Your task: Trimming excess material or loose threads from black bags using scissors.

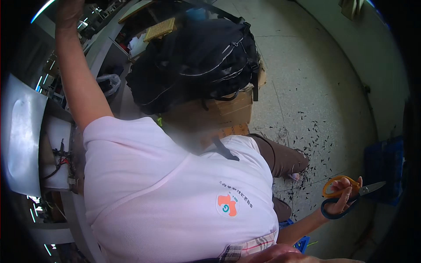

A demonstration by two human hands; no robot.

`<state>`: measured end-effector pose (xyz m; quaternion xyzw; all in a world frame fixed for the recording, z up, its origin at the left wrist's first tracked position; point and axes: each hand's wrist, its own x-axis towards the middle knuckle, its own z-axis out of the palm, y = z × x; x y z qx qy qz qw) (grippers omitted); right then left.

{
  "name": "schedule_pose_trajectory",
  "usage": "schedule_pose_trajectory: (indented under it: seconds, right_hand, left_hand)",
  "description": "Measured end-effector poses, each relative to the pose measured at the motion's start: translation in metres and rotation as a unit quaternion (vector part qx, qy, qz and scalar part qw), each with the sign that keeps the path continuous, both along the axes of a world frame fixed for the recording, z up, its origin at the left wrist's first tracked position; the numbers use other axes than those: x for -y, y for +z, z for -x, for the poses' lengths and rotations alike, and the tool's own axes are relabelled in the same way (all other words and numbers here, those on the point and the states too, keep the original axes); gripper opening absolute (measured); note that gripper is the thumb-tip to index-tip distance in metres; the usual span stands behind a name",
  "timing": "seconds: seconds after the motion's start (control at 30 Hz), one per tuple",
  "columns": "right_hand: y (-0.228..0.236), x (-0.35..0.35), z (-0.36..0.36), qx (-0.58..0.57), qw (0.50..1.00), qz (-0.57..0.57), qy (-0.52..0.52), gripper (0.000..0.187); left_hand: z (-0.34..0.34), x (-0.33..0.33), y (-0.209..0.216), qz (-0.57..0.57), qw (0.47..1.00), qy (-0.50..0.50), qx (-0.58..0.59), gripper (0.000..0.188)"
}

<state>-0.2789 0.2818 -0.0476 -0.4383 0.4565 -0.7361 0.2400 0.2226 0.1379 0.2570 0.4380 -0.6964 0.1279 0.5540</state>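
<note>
My right hand point(345, 193), at the right, holds a pair of scissors point(372, 188). One finger ring is orange and the other is dark; the blades point right, nearly together. My left arm stretches to the upper left. Of my left hand point(69, 12) only a part shows at the picture's edge, and its fingers are hidden. In my lap, against the white shirt point(175, 197) and brown trousers point(280, 153), lies a short dark strap point(226, 150). A large black backpack point(197, 57) with grey piping rests on a cardboard box point(232, 109) ahead of me.
Small dark scraps point(313, 142) are strewn over the speckled floor point(280, 57). A blue crate point(386, 162) stands by the wall at the right. At the left are a glossy grey machine-like body point(26, 127) and a workbench edge. A yellow woven item point(160, 29) sits behind the backpack.
</note>
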Motion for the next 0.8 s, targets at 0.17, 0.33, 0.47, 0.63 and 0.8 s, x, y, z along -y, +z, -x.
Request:
schedule_pose_trajectory:
  seconds: [0.17,0.33,0.47,0.63,0.8]
  right_hand:
    - [-0.027,-0.005,-0.009,-0.011,0.996,-0.087,0.022,0.043]
    - [-0.053,-0.021,0.004,0.017,0.992,-0.128,0.0,0.043]
    - [-0.068,-0.025,0.015,0.086,0.99,-0.107,0.025,0.042]
    - [-0.081,-0.034,0.013,0.105,0.988,-0.115,0.013,0.038]
    - [-0.076,-0.043,-0.012,0.086,0.98,-0.172,-0.043,0.038]
  left_hand:
    - [-0.176,0.032,-0.119,-0.132,0.979,0.125,0.089,0.03]
    - [-0.206,0.004,-0.294,-0.261,0.934,0.194,0.145,0.027]
    - [-0.2,-0.015,-0.312,-0.276,0.93,0.207,0.127,0.031]
    - [-0.166,-0.039,-0.292,-0.329,0.872,0.239,0.273,0.043]
    - [-0.173,-0.051,-0.284,-0.323,0.885,0.234,0.242,0.037]
